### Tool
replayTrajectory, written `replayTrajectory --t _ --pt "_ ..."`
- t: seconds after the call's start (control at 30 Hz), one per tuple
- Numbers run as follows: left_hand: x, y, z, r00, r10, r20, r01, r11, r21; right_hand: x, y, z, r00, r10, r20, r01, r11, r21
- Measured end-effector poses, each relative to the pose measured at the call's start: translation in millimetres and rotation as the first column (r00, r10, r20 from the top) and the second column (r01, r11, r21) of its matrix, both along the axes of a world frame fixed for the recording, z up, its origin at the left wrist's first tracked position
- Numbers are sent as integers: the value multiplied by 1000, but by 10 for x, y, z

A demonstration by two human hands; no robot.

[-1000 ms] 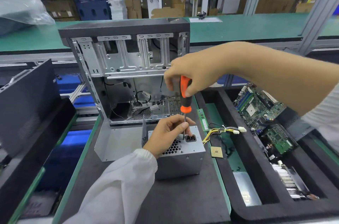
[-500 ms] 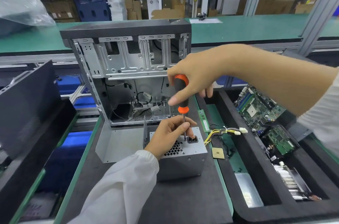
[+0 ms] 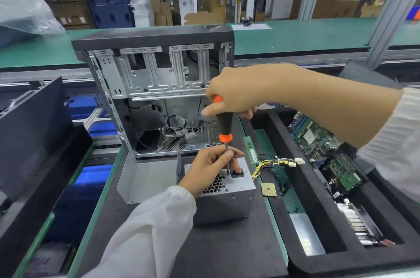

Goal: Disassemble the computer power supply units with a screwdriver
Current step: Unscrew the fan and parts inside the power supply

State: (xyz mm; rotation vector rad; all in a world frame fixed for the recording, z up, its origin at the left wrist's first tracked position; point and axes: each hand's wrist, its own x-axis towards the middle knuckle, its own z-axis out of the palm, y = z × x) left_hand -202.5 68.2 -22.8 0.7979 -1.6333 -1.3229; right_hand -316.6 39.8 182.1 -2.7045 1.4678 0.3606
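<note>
Our right hand (image 3: 234, 93) grips the orange-and-black screwdriver (image 3: 223, 125) upright, its tip on the top face of the grey power supply (image 3: 227, 200) on the dark table (image 3: 227, 250). Our left hand (image 3: 211, 168) rests on the unit, fingers pinching the shaft. The open computer case (image 3: 154, 95) stands just behind; circuit boards (image 3: 318, 139) lie in a tray to the right.

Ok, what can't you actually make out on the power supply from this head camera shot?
- Head view: screw head under the screwdriver tip, too small and crowded by left hand fingers.
- Power supply vent grille, mostly hidden by that hand.
- Screwdriver handle top, wrapped by right hand.
</note>
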Motion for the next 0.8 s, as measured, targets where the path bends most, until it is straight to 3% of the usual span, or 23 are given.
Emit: replayTrajectory --t 0.13,0.3,0.5,0.63,0.8 --pt "5 -3 -7 1000 5 -2 -5 1000 7 -75 17 202 994 98 38 -104 967 233" --pt "-2 -2 -2 1000 4 19 -4 1000 -4 -17 33 111 997 -69 -26 71 993 91" --pt "6 -5 1 1000 2 12 -2 1000 9 -39 36 204 998 56 18 -59 971 231" --pt "8 -3 -13 1000 8 8 -8 1000 12 -8 71 109 985 -159 -72 166 979 119" --pt "90 -48 -14 999 0 36 -1 999 36 -68 69 123 998 9 63 -20 983 184"
